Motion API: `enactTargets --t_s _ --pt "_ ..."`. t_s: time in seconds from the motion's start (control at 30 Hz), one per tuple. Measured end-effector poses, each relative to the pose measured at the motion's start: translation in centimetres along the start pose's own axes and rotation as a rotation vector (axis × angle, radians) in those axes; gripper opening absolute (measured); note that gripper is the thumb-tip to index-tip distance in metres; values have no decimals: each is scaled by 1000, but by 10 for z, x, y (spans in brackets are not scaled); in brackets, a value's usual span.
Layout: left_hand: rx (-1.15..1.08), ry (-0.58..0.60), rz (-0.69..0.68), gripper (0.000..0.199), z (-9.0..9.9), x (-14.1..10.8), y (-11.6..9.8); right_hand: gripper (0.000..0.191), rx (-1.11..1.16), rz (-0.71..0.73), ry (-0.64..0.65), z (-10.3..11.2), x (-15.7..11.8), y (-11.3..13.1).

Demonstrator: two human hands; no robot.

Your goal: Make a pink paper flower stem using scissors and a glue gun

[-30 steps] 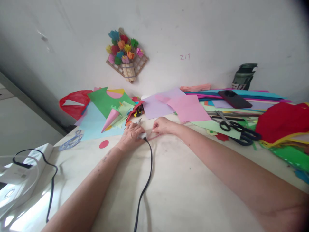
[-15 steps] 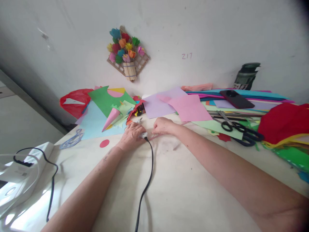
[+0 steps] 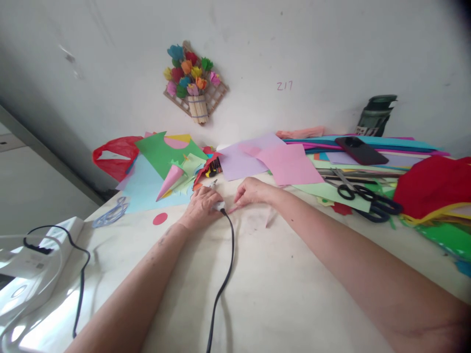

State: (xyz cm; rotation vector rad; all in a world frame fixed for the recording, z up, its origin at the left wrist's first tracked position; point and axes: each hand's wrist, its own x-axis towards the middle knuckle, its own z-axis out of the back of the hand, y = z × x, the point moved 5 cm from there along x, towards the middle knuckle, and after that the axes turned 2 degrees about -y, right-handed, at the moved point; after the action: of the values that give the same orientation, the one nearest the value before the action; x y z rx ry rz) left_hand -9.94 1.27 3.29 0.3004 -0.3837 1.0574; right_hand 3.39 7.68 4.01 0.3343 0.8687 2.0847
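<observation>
My left hand (image 3: 203, 207) is wrapped around a glue gun (image 3: 220, 206), which lies mostly hidden under the palm. Its nozzle points away from me past the fingers, and a black cord (image 3: 231, 250) runs from its rear end toward me. Just to the right, my right hand (image 3: 252, 192) is closed in a pinch on a thin pink paper strip (image 3: 235, 208) low over the table. Part of the strip is hidden behind the fingers. Left of my left hand, a red paper circle (image 3: 160, 218) lies flat, and a pink paper cone (image 3: 170, 182) rests farther back.
Coloured paper sheets (image 3: 290, 164) spread along the wall. Scissors (image 3: 355, 191), a phone (image 3: 361, 150) and a dark bottle (image 3: 376, 116) are on the right. A white power strip (image 3: 55, 264) with cables stands at the left. A flower decoration (image 3: 198, 108) hangs on the wall.
My right hand has shifted slightly to the right, and its fingers now show pinching the pink strip. My left hand stays in place on the glue gun.
</observation>
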Motion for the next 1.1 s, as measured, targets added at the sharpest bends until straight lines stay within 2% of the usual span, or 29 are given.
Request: enactTargets --t_s 0.17,0.33,0.57,1.1 --pt "-7 -7 -7 23 1 0 -1 19 -162 56 -30 3 -3 8" --pt "-9 2 -5 22 2 1 -3 22 -292 41 -11 2 -6 13" --pt "-11 -1 -10 21 2 2 -3 20 -417 124 39 -2 -9 16" --pt "-17 -22 -30 21 1 0 -2 18 -453 222 35 -8 -2 8"
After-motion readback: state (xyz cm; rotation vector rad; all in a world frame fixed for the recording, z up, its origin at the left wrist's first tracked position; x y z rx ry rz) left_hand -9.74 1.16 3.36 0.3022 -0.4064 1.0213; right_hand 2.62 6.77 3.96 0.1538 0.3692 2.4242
